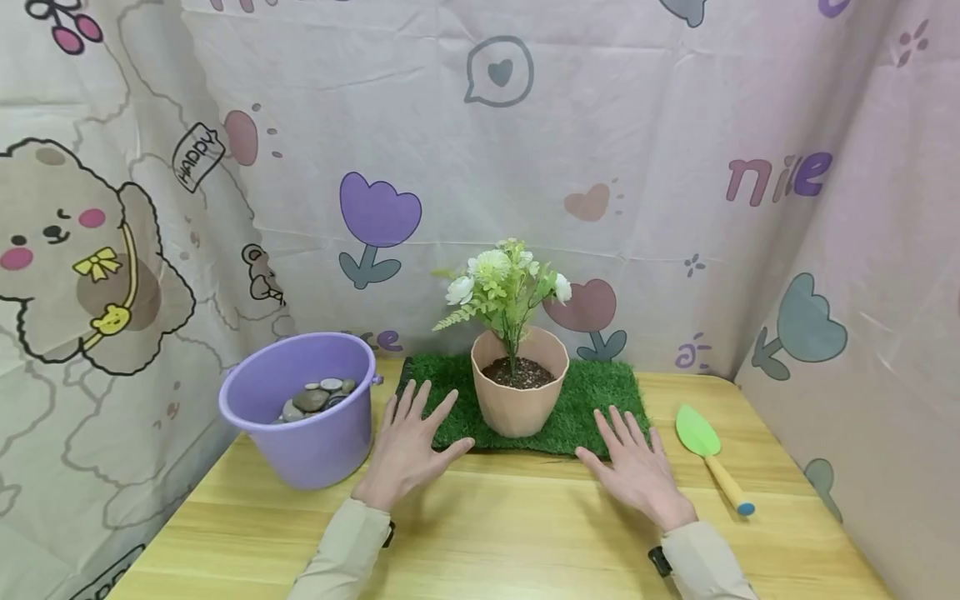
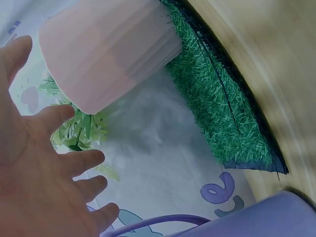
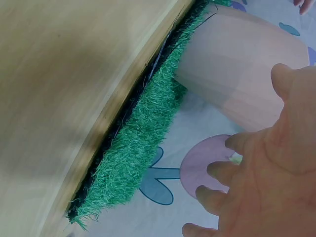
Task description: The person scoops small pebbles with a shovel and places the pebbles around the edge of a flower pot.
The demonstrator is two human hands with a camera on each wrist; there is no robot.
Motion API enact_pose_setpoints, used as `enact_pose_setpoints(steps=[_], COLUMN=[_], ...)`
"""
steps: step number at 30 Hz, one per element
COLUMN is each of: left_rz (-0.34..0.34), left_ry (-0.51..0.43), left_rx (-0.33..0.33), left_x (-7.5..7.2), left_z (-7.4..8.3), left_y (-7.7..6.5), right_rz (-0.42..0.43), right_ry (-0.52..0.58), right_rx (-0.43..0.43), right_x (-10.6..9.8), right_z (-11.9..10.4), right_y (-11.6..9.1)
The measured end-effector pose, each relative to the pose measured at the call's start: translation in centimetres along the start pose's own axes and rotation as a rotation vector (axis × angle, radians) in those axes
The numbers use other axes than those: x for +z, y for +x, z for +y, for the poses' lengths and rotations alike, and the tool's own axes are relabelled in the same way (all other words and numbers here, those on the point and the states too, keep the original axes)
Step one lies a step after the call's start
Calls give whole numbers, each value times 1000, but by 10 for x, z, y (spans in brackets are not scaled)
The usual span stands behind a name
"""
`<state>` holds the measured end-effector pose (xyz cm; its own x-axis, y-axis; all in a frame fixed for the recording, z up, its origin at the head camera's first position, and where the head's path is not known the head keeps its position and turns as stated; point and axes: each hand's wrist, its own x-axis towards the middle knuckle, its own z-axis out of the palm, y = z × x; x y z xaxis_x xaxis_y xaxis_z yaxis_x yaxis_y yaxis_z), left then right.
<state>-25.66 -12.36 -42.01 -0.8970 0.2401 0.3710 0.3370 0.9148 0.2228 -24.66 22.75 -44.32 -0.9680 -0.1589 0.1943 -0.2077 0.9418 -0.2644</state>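
A: Where is the pot (image 1: 517,408), and how would it handle?

B: Upright on the grass mat (image 1: 607,417), far middle of the bench (image 1: 487,533). Judged stiff-walled, with some weight from the soil (image 1: 531,377); sides look smooth, possibly slippery. Suggested hold: left and right walls, below the rim. The flowers (image 1: 491,271) look light and easily bent; avoid lifting by them.

A: Hand pose?

B: Left hand (image 1: 405,454) by the mat's near left corner, purple bucket (image 1: 318,454) to its left. Right hand (image 1: 637,475) by the near right corner, trowel (image 1: 699,433) to its right. Both palm down, fingers spread, holding nothing. Forearms slant inward from the near side.

A: Contact?

B: Both apart from the pot; fingertip contact with the mat, cannot tell.
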Motion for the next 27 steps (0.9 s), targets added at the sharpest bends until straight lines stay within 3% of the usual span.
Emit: enact_pose_setpoints(steps=[6, 17, 27], left_rz=[-16, 42, 186], left_ry=[19, -31, -50], left_rx=[-9, 2, 67], left_x=[0, -1, -14], left_z=[0, -3, -5], left_y=[-2, -5, -3], right_rz=[1, -5, -12], right_ry=[16, 24, 14], right_rx=[3, -4, 0], right_x=[2, 0, -5], right_z=[0, -2, -7], right_y=[-2, -2, -1])
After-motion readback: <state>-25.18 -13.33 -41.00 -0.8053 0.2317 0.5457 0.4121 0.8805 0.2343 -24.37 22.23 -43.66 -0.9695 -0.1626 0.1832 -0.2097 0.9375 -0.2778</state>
